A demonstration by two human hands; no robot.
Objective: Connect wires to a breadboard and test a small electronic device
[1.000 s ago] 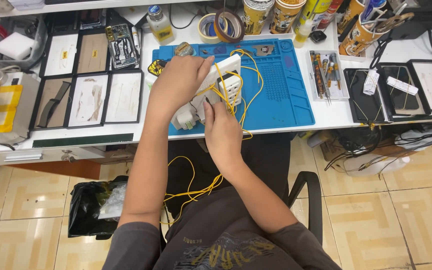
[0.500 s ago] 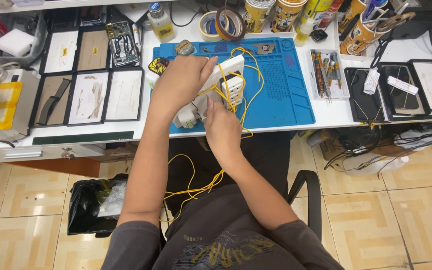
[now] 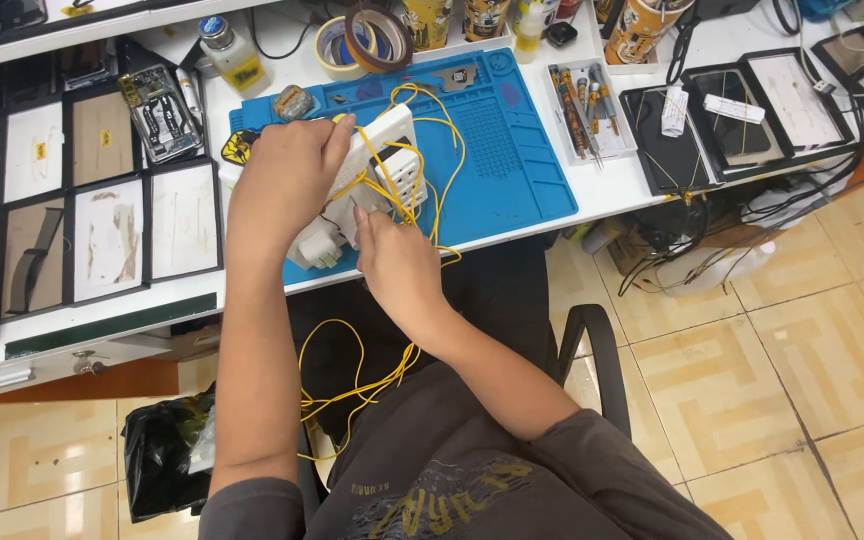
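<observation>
From the head camera, the left hand (image 3: 287,185) grips the top edge of a white plastic block with rows of holes (image 3: 384,175), fingers curled closed over it, holding it tilted above the blue silicone work mat (image 3: 512,170) at the front edge of the white bench. The right hand (image 3: 395,262) sits just below the block, fingers pinched on the thin yellow wire (image 3: 432,150) that loops over it and trails down to the lap. Against the earlier frames, the right hand has edged slightly closer to the block while the left grip stays put, so the wire work looks ongoing.
</observation>
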